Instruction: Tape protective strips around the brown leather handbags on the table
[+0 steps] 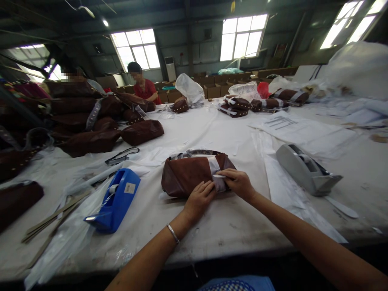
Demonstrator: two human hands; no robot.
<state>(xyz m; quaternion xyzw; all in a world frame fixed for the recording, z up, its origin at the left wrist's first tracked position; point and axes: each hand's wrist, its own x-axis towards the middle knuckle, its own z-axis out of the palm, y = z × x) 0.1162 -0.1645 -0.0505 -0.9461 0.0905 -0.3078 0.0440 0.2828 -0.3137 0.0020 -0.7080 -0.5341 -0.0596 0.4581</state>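
In the head view, a plump reddish-brown leather bag lies on the white cloth-covered bench, straight ahead of the wearer, with its dark curved strap arched along the far edge. A pale, thin wrapping band runs around the bag toward its right end. The left hand, a silver bangle at its wrist, lies spread on the lower front of the bag just beside the band, its grip loose and wide rather than closed around anything. The right hand has a narrow grip, thumb and fingers pinching a small flat white piece against the band; it may be tape or stiff paper, too small and soft in focus to tell. To do this well, I judge, the left palm should steady the leather without denting it, while the right smooths the band flat and square, pressing outward so no crease stays underneath. A blue plastic tape dispenser stands to the left and a grey plastic tape dispenser to the right, both well apart from the bag and handy for either side.
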